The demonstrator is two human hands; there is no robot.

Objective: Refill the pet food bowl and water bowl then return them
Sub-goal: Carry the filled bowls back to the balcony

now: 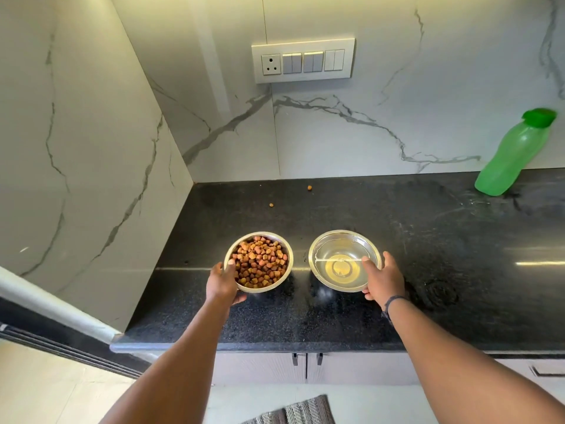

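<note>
Two steel bowls stand side by side on the black granite counter [428, 270]. The food bowl [284, 276] on the left is full of brown kibble. The water bowl [321, 246] on the right holds clear water. My left hand [221, 283] grips the food bowl's near-left rim, thumb over the edge. My right hand [383, 278] grips the water bowl's right rim, thumb inside the edge. Whether the bowls rest on the counter or are just lifted I cannot tell.
A green water bottle [510, 154] with its cap on stands at the back right against the marble wall. Two stray kibble pieces [309, 187] lie near the back wall. A marble side wall closes the left. A socket panel [302, 60] is above. A grey mat [293, 411] lies on the floor.
</note>
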